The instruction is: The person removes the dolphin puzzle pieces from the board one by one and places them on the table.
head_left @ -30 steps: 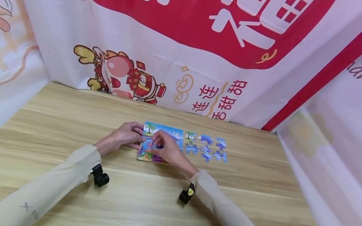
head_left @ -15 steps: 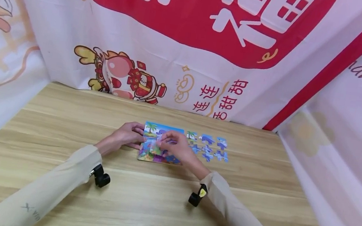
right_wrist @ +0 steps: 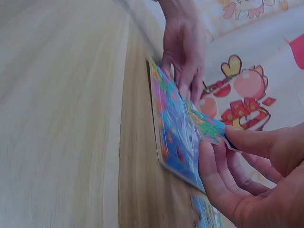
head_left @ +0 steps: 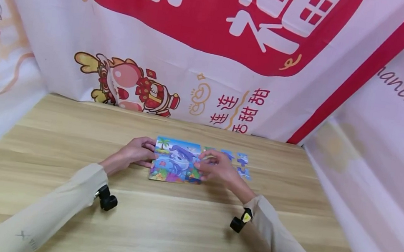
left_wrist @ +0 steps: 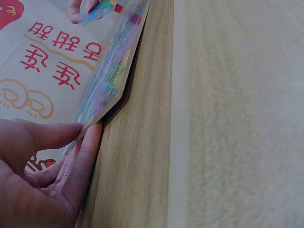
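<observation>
A jigsaw puzzle board point(head_left: 177, 156) with a dolphin-and-sea picture lies on the table. My left hand point(head_left: 132, 153) grips its left edge; in the left wrist view, the thumb is on top with fingers against the side and underside. Over the board's right edge, my right hand point(head_left: 220, 172) pinches a colourful puzzle piece point(right_wrist: 209, 127) between thumb and fingers, tilted and raised above the board in the right wrist view. Loose blue puzzle pieces point(head_left: 242, 159) lie to the right of the board, some hidden behind the right hand.
The wooden table point(head_left: 167, 227) extends on all sides of the board. A printed white and red cloth point(head_left: 197, 37) hangs as a wall behind it, with more cloth at both sides. A small black camera is strapped on each wrist.
My right hand has moved right, from over the board's middle to its right edge, carrying the piece and uncovering the dolphin picture. The left hand stays on the left edge. The head view shifts slightly.
</observation>
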